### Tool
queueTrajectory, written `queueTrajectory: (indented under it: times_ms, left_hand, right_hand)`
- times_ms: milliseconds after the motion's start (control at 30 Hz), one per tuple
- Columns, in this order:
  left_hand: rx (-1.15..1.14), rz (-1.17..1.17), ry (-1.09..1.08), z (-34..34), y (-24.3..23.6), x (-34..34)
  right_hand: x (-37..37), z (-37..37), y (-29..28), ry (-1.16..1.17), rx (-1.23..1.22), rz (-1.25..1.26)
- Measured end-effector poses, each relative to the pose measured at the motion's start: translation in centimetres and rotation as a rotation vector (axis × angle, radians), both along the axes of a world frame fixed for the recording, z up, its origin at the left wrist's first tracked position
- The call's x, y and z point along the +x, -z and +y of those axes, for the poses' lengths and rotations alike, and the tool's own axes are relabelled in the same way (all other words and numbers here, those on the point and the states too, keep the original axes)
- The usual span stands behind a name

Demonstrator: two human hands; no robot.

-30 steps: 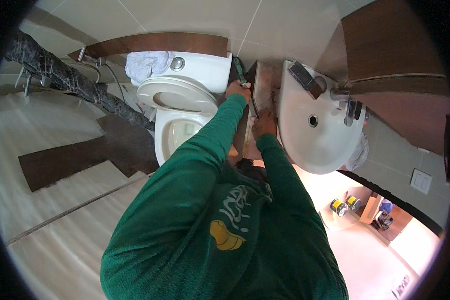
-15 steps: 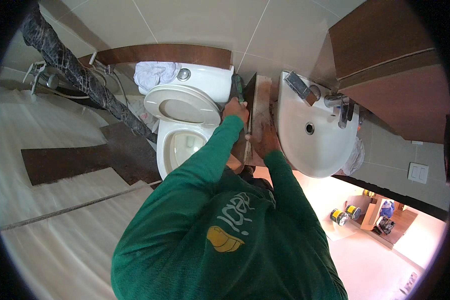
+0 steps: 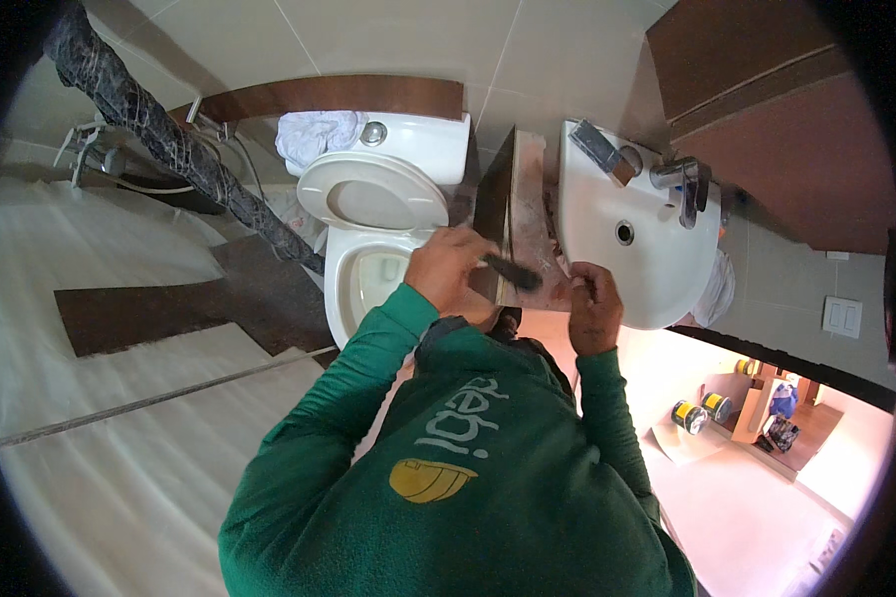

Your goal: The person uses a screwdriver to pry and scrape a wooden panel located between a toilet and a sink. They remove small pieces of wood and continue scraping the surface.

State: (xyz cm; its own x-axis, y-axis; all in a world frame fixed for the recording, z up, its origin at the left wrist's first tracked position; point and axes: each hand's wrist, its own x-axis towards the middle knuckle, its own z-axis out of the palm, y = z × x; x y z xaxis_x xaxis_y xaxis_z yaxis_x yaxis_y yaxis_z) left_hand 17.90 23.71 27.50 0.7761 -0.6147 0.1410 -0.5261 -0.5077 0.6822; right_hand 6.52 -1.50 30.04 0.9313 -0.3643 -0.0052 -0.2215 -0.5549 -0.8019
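Note:
My left hand (image 3: 448, 264) is closed on a dark hand tool (image 3: 515, 274), which sticks out rightward over the gap between the toilet (image 3: 353, 289) and the basin (image 3: 637, 229). My right hand (image 3: 592, 298) is at the basin's lower left edge with fingers curled together; whatever they grip, if anything, is too small to make out. A dusty brown boxed panel (image 3: 528, 179) runs between the toilet and basin, behind both hands.
A wrapped pipe (image 3: 184, 159) slants beside the toilet. A white cloth (image 3: 319, 134) rests on the cistern, and a grey-brown block (image 3: 597, 149) on the basin. Sheeting (image 3: 119, 438) covers the left side. Cans (image 3: 689, 416) stand beyond the opening.
Both hands have moved down toward my body, away from the back of the gap. The tool has swung from upright in the gap to slanting rightward. My right hand has curled its fingers.

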Motion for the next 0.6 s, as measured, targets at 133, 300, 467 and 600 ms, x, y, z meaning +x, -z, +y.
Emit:
queueTrajectory:
  times_ms: [133, 300, 467, 600]
  left_hand:
    - [0.111, -0.072, 0.289, -3.0, 1.6, -2.8]
    - [-0.043, -0.136, 0.328, -6.3, 2.2, -5.4]
    - [-0.369, -0.014, -0.045, -5.8, 1.1, -5.0]
    - [-0.283, 0.094, -0.246, -4.7, 9.3, -1.1]
  right_hand:
    - [-2.2, -0.5, -3.5, -0.257, -0.054, 0.008]
    - [-5.0, 0.5, -6.0, -0.381, 0.028, 0.608]
    - [-9.3, -1.7, -4.7, -0.096, 0.101, 0.392]
    - [-12.7, -3.4, -3.8, 0.072, 0.232, 0.348]
